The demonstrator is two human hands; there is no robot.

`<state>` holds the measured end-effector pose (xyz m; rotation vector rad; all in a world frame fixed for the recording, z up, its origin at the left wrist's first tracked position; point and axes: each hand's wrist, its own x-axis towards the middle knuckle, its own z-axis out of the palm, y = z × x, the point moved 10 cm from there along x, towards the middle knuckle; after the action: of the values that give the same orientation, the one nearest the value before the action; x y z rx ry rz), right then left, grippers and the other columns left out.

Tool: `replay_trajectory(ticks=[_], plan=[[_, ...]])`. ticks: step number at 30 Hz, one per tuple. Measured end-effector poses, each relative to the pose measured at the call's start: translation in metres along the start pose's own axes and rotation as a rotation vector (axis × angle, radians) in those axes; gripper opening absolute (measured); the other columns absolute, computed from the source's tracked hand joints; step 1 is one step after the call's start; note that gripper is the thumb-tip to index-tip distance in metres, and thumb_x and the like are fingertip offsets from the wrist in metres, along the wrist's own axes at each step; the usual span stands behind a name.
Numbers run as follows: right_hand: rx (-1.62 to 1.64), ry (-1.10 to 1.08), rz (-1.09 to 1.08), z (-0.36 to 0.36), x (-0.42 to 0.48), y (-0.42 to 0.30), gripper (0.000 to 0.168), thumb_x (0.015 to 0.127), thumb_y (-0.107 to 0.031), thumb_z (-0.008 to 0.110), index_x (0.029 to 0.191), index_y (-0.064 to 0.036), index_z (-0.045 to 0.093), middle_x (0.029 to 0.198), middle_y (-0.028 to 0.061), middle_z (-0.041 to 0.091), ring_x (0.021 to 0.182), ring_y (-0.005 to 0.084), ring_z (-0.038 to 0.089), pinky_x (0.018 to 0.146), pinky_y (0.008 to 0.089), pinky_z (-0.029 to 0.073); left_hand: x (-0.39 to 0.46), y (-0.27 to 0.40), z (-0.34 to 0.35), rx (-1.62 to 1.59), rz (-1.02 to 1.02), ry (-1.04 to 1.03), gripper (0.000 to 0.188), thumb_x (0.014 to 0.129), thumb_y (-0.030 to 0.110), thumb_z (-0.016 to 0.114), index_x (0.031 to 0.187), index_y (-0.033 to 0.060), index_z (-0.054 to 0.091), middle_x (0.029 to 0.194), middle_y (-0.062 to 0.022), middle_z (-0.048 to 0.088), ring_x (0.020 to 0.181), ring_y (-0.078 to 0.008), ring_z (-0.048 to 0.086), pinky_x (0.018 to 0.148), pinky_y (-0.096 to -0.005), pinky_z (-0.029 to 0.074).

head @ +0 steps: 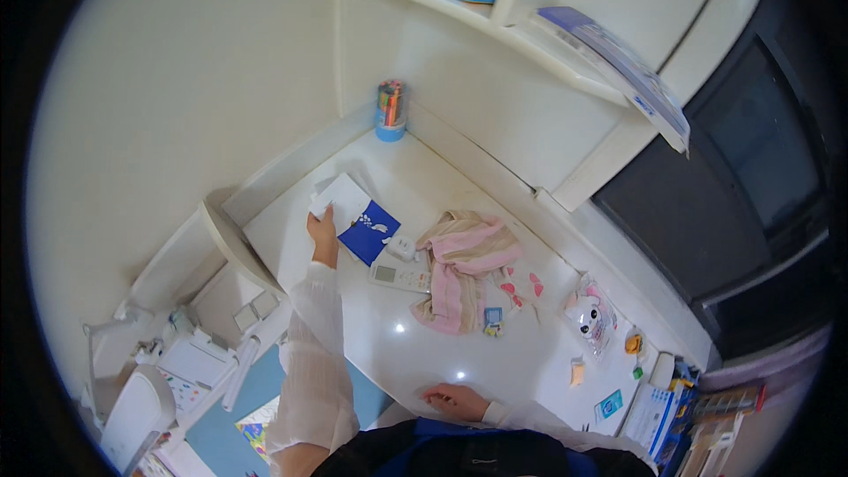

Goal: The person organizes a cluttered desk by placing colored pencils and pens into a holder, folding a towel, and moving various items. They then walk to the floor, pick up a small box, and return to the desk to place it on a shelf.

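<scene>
My left hand (322, 225) pinches the edge of a white paper booklet or stack of sheets (342, 202) on the white desk. A dark blue booklet with white designs (371, 228) lies against it on the right. Beside that are a white earphone-style case (401, 248) and a white remote control with a small display (399, 277). A crumpled pink and beige striped cloth (460, 271) spreads over the middle of the desk. My right hand (457, 403) rests at the desk's near edge with its fingers curled; nothing shows clearly in it.
A pencil tub (391, 112) stands in the back corner. Over the desk, a book (619, 76) juts out from the shelf (563, 56). A packaged cat-face item (589, 318) and small objects lie at right. A white desk lamp (142, 404) stands at left.
</scene>
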<state>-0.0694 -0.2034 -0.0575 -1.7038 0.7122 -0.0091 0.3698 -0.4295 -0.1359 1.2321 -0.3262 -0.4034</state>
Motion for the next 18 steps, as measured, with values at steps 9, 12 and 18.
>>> replay_trajectory(ticks=[9,12,18], plan=[[-0.059,0.935,-0.298,-0.144,-0.046,-0.062,0.035,0.091,-0.019,0.052,0.123,-0.005,0.046,0.115,0.0076,0.054,0.099,0.0175,0.053,0.083,0.0278,0.044,-0.188,0.24,0.011,-0.334,0.052,-0.289,0.034,0.09,0.009,0.055,0.12,-0.0034,0.046,0.116,-0.011,0.056,0.105,-0.0172,0.054,0.093,-0.0301,0.04],[-0.149,0.761,-0.384,-0.132,-0.055,-0.089,0.038,0.093,-0.024,0.05,0.123,-0.001,0.044,0.119,0.0079,0.053,0.102,0.0192,0.052,0.086,0.0271,0.042,-0.265,0.226,0.003,-0.347,-0.212,-0.461,0.036,0.09,0.012,0.054,0.123,0.0001,0.043,0.119,-0.0108,0.054,0.109,-0.0201,0.053,0.095,-0.0333,0.041],[0.448,0.135,-0.02,-0.029,-0.074,-0.032,0.039,0.094,-0.032,0.05,0.109,0.003,0.056,0.105,0.0072,0.062,0.092,0.0148,0.057,0.084,0.0245,0.044,-0.381,0.166,-0.038,-0.363,-0.626,-0.461,0.039,0.091,0.019,0.053,0.124,0.0025,0.04,0.116,-0.0125,0.055,0.104,-0.0244,0.056,0.09,-0.037,0.047]])
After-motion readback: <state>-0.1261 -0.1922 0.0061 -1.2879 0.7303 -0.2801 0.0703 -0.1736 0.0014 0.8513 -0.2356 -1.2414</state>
